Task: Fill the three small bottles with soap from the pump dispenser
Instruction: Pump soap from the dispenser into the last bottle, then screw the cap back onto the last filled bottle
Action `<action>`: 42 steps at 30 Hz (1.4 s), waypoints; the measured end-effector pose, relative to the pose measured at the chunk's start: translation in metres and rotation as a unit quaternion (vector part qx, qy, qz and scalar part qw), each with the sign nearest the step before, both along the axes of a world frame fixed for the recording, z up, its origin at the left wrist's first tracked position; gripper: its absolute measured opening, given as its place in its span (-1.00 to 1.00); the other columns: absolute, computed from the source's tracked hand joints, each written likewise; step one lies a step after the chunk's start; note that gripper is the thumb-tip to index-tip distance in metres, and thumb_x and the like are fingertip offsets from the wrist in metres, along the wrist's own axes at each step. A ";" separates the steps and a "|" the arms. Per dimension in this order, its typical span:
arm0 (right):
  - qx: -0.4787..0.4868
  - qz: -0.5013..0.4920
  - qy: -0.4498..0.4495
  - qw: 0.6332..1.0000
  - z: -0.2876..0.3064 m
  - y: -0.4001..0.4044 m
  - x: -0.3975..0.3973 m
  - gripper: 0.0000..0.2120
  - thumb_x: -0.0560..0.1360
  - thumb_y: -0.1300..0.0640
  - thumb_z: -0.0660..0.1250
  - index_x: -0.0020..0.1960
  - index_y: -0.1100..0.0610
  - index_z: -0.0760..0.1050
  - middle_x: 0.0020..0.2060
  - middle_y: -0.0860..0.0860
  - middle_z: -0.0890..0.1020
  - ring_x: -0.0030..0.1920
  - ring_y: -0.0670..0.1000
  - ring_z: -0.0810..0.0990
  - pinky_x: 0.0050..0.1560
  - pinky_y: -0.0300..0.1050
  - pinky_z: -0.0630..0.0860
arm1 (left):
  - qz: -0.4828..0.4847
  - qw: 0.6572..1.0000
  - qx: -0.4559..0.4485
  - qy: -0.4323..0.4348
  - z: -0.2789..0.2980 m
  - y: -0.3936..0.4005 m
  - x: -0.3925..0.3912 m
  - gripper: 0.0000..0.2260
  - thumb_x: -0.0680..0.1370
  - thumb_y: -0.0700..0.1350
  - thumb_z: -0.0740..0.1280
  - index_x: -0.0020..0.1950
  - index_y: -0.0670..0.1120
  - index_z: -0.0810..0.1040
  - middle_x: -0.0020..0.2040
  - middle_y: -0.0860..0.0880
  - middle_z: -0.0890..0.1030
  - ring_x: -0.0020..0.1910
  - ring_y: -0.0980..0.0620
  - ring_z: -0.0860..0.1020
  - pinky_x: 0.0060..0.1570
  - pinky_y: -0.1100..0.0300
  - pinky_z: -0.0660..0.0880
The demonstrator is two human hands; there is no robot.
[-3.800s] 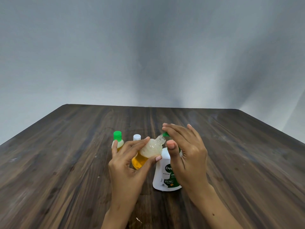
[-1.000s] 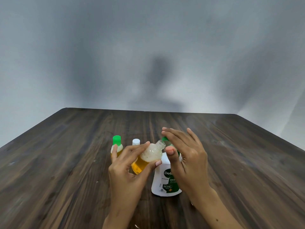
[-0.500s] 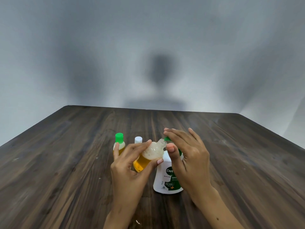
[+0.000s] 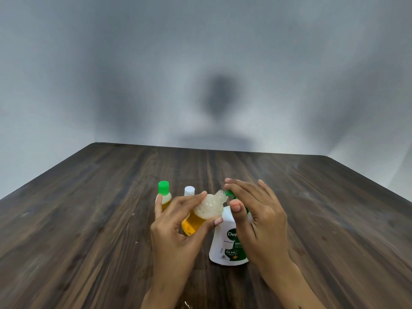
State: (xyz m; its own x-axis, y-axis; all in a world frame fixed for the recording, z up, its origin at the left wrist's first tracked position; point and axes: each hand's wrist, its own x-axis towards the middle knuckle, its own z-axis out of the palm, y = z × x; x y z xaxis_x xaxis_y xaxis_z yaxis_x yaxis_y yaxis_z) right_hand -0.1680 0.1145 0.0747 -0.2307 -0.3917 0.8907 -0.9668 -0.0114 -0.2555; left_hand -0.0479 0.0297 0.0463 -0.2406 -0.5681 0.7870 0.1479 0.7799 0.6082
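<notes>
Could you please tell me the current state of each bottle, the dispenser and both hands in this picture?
Open bottle: uncapped, tilted, mouth at the green nozzle, orange soap below, foam above.
Green-capped bottle: capped, upright, holding soap.
White-capped bottle: capped, upright, contents hidden.
Pump dispenser: upright on the table.
Left hand: grips the open bottle.
Right hand: fingers straight, over the pump head.
</notes>
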 end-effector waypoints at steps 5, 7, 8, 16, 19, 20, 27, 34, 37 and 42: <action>-0.002 0.002 0.010 1.000 0.009 0.000 0.002 -0.31 0.60 -0.29 -0.13 0.11 0.14 0.62 0.09 -0.04 0.64 0.14 -0.14 0.54 0.33 -0.04 0.32 | 0.004 1.000 -0.006 -0.004 0.000 -0.001 -0.001 -0.64 0.34 0.19 0.45 0.11 0.17 0.59 0.02 0.22 0.64 0.06 0.23 0.59 0.47 -0.05 0.13; -0.003 0.003 0.008 1.000 0.007 0.000 0.002 -0.32 0.60 -0.29 -0.12 0.08 0.14 0.63 0.07 -0.05 0.65 0.12 -0.14 0.55 0.31 -0.01 0.34 | 0.001 1.000 -0.002 -0.003 -0.001 -0.001 -0.001 -0.63 0.34 0.18 0.45 0.11 0.15 0.60 0.01 0.21 0.65 0.06 0.22 0.60 0.48 -0.02 0.12; 0.000 0.004 0.006 1.000 0.006 0.000 0.002 -0.32 0.60 -0.29 -0.11 0.07 0.13 0.64 0.06 -0.06 0.65 0.11 -0.15 0.55 0.30 0.02 0.36 | 0.001 1.000 0.000 -0.003 -0.002 -0.002 -0.002 -0.62 0.34 0.18 0.46 0.12 0.14 0.59 0.01 0.21 0.65 0.06 0.22 0.60 0.49 0.00 0.11; 0.000 0.005 0.003 1.000 0.008 0.000 0.003 -0.33 0.60 -0.29 -0.11 0.10 0.13 0.63 0.09 -0.05 0.64 0.13 -0.13 0.55 0.28 0.02 0.37 | 0.000 1.000 0.007 -0.003 -0.004 -0.005 -0.002 -0.63 0.35 0.19 0.46 0.12 0.15 0.59 0.00 0.21 0.65 0.05 0.20 0.60 0.47 0.09 0.12; 0.005 0.012 -0.004 1.000 0.009 0.000 0.001 -0.34 0.60 -0.29 -0.11 0.10 0.12 0.63 0.10 -0.07 0.63 0.15 -0.14 0.55 0.29 0.04 0.39 | 0.012 1.000 0.016 -0.005 -0.006 -0.005 -0.002 -0.63 0.34 0.18 0.46 0.11 0.11 0.61 0.02 0.21 0.66 0.08 0.20 0.60 0.47 -0.07 0.17; 0.008 0.025 -0.016 1.000 0.010 0.000 0.000 -0.34 0.60 -0.29 -0.11 0.12 0.11 0.62 0.11 -0.08 0.62 0.17 -0.14 0.54 0.30 0.04 0.38 | 0.012 1.000 0.024 -0.003 -0.007 -0.004 -0.002 -0.63 0.35 0.17 0.46 0.10 0.09 0.62 0.03 0.21 0.66 0.09 0.20 0.60 0.44 -0.14 0.22; 0.026 0.103 -0.043 0.993 0.013 0.004 -0.010 -0.51 0.62 -0.21 -0.05 0.34 0.05 0.41 0.34 -0.08 0.45 0.39 -0.12 0.34 0.39 0.06 0.28 | -0.044 0.988 0.144 0.034 -0.016 0.003 0.009 -0.50 0.31 0.01 0.56 0.23 0.09 0.57 0.10 0.11 0.65 0.13 0.15 0.60 0.12 0.22 0.55; -0.035 0.055 0.042 0.997 -0.004 0.043 -0.006 -0.64 0.61 0.06 0.14 0.25 0.25 0.51 0.26 0.07 0.53 0.30 0.02 0.47 0.23 0.10 0.44 | -0.066 0.989 0.130 0.002 -0.022 0.011 0.040 -0.62 0.37 0.12 0.46 0.17 0.12 0.60 0.13 0.10 0.62 0.17 0.04 0.59 0.12 0.22 0.53; -0.031 0.031 0.034 0.998 -0.027 0.067 -0.006 -0.68 0.58 0.08 0.19 0.16 0.26 0.58 0.15 0.07 0.60 0.20 -0.01 0.54 0.19 0.04 0.48 | -0.078 0.988 0.137 -0.010 -0.025 0.020 0.051 -0.64 0.37 0.08 0.49 0.15 0.08 0.60 0.11 0.09 0.63 0.14 0.06 0.60 0.12 0.21 0.54; 0.083 -0.009 0.018 0.996 -0.063 0.096 -0.008 -0.70 0.57 0.02 0.21 0.09 0.15 0.63 0.08 -0.02 0.64 0.11 -0.08 0.58 0.15 0.03 0.49 | -0.091 0.982 0.156 -0.047 -0.034 0.039 0.067 -0.64 0.39 -0.06 0.50 0.17 0.00 0.58 0.12 0.07 0.63 0.13 0.14 0.59 0.13 0.25 0.51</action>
State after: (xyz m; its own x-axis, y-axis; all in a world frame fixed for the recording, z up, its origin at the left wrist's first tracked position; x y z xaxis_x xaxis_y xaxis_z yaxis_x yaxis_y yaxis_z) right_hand -0.1756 0.2105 0.0116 -0.2079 -0.5311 0.8214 -0.9751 0.0460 -0.2171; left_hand 0.0195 0.0683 0.0123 -0.4238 -0.7194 0.5503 0.1994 0.5186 0.8315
